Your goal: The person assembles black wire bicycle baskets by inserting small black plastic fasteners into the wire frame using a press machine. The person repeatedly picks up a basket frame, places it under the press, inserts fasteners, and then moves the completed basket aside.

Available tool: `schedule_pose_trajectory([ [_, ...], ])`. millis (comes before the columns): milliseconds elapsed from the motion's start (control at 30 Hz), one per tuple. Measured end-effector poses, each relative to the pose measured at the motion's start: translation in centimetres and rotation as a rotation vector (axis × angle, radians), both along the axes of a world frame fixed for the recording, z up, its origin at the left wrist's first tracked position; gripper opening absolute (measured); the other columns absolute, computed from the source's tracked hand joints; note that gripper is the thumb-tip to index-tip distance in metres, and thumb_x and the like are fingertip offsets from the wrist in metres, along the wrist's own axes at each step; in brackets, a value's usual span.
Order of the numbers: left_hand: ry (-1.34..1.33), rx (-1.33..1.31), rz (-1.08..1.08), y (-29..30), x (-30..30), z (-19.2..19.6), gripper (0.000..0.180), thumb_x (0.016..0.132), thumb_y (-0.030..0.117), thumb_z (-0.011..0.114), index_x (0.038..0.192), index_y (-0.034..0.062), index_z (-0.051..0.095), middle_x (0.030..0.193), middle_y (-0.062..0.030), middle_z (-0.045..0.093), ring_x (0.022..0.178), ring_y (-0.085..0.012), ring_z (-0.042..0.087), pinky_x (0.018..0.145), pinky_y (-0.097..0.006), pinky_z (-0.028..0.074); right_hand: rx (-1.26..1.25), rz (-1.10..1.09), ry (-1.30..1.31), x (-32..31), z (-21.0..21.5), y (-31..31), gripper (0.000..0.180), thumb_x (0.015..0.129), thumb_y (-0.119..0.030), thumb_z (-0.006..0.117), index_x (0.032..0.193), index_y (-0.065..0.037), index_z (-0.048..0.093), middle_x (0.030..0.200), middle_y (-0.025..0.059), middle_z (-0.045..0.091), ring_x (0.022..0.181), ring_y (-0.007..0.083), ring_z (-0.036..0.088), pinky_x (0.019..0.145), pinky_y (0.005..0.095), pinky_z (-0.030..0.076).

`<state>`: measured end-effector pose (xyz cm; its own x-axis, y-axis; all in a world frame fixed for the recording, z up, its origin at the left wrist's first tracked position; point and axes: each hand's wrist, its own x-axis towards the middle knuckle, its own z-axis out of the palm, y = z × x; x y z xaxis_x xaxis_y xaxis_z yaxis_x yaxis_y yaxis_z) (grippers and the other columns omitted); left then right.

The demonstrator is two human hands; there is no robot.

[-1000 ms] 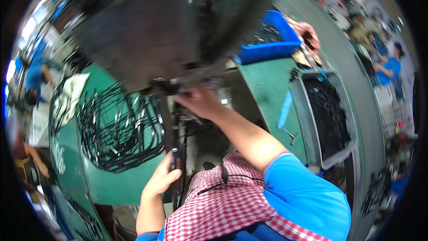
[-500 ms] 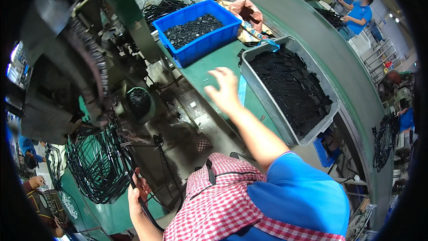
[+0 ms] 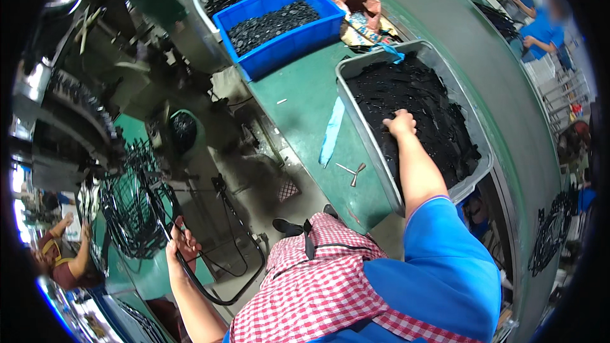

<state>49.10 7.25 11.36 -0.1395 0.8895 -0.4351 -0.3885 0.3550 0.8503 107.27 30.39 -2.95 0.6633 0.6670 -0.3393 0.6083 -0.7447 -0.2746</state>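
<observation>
The left grip (image 3: 181, 246) clasped the black strip (image 3: 219, 302), whose loop, dangling beside the apron (image 3: 337, 279), could have snagged; the right grip (image 3: 400, 126), closure indiscernible, met black pieces (image 3: 432, 101) inside the grey bin (image 3: 359, 114).

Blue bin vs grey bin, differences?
Colour and size: the grey bin looks longer in this view than the blue bin.
Contents: the grey bin holds flat black pieces; the blue bin, small black bits.
Use: the right hand reaches into the grey bin; no hand is in the blue bin.
Shared: both open-topped, holding black parts.
</observation>
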Motion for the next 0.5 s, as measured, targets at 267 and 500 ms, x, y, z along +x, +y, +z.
schedule_pose_trajectory([
  [267,-0.093,0.072,-0.046,0.4,-0.2,-0.6,0.090,0.073,0.041,0.071,0.143,0.0062,0.028,0.088,0.0002,0.045,0.072,-0.0099,0.043,0.066,-0.026,0.040,0.782,0.040,0.021,6.6,-0.9,-1.5,0.020,0.081,-0.019,0.064,0.091,-0.003,0.068,0.085,0.0122,0.069,0.079,0.0229,0.066,0.076,0.0331,0.050],
  [500,0.034,0.044,-0.115,-0.7,-3.2,-0.5,0.090,0.072,0.040,0.069,0.142,-0.0001,0.028,0.089,0.0003,0.050,0.071,-0.0082,0.048,0.067,-0.022,0.041,1.063,0.242,0.496,-7.5,10.3,0.7,0.014,0.092,-0.014,0.058,0.097,-0.001,0.063,0.096,0.0085,0.067,0.086,0.0174,0.064,0.077,0.0297,0.050],
])
